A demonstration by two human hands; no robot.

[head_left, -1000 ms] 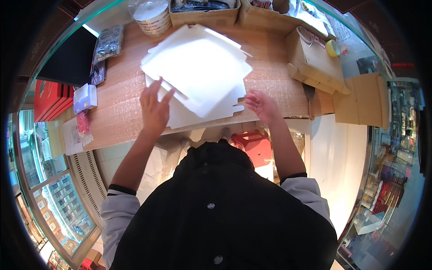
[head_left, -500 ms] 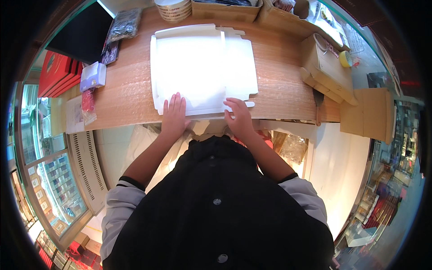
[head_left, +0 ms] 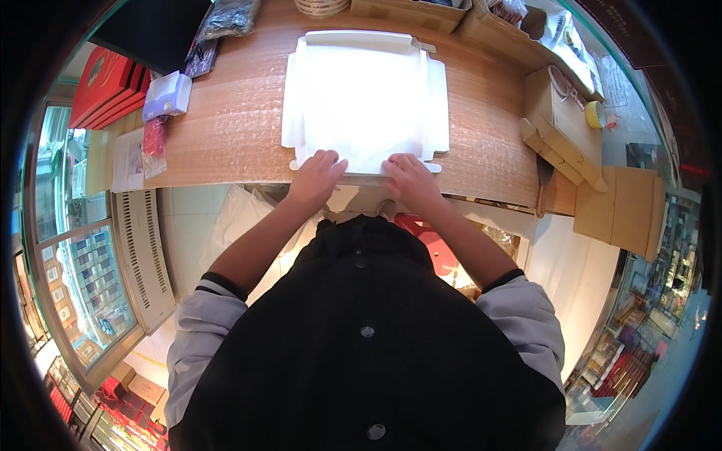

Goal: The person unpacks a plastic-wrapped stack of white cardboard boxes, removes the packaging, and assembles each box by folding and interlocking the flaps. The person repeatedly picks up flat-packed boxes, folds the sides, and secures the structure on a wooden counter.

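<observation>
A white flat cardboard box blank (head_left: 365, 98) with folding flaps lies on the wooden table, bright with glare. Its left, far and right edges show cut tabs and creased strips. At the near edge, my left hand (head_left: 317, 180) grips the left part, fingers curled over the card. My right hand (head_left: 408, 180) holds the same edge near its right corner, fingertips bent onto it. The near strip between the two hands is partly raised. My thumbs are partly hidden at the edge.
On the left of the wooden table (head_left: 233, 143) are red boxes (head_left: 109, 86), a tissue pack (head_left: 167, 95) and a pink packet (head_left: 154, 143). Tape rolls (head_left: 322, 6) stand at the back. Cardboard boxes (head_left: 560, 113) and a brush-like tool with a wooden handle (head_left: 542, 188) are on the right.
The blank now sits squarer, with its left flap standing apart from the main panel. Both hands have gone from lying at the near edge to curling round it, and are closer together.
</observation>
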